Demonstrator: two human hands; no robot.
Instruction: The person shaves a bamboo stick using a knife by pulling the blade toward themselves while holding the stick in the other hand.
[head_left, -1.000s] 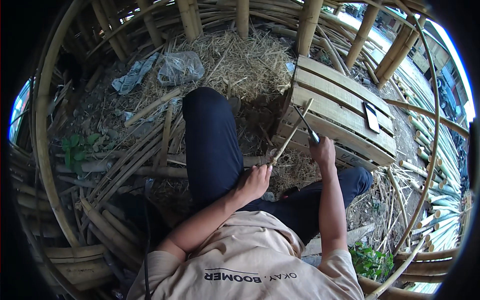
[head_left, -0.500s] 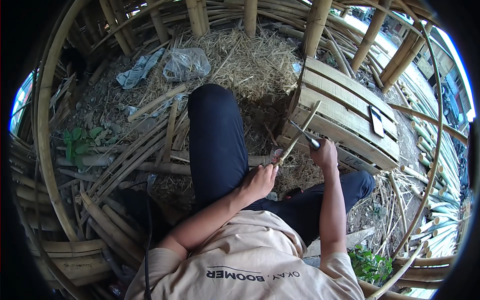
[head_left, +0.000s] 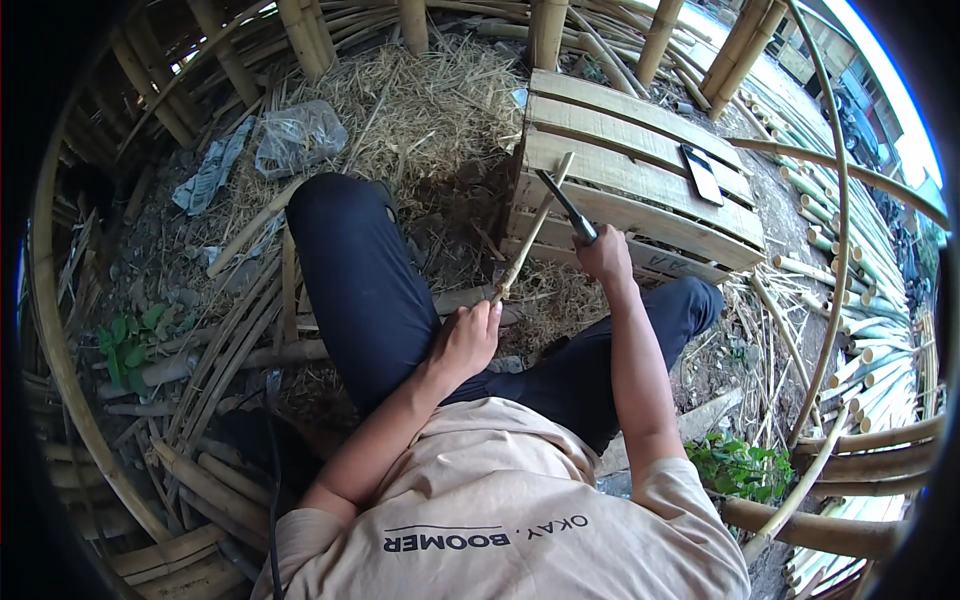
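Note:
My left hand (head_left: 467,338) is closed around the lower end of a thin bamboo stick (head_left: 532,230), which slants up and away to the right. A knobbly joint shows on the stick just above my fingers. My right hand (head_left: 605,255) grips the handle of a knife (head_left: 568,207). Its dark blade points up and to the left, its tip close to the upper part of the stick; whether they touch I cannot tell. Behind both stands a slatted wooden crate (head_left: 645,165).
A phone (head_left: 702,174) lies on the crate. Dry straw (head_left: 430,110), a clear plastic bag (head_left: 300,138) and split bamboo strips (head_left: 225,350) cover the ground. Bamboo poles (head_left: 548,35) stand at the back, and cut bamboo lengths (head_left: 870,340) are piled at the right. A curved bamboo hoop (head_left: 845,220) surrounds me.
The whole view has shifted, so everything appears further left. The knife has moved up along the stick, toward its far end, and its blade is turned differently. My left hand keeps its hold.

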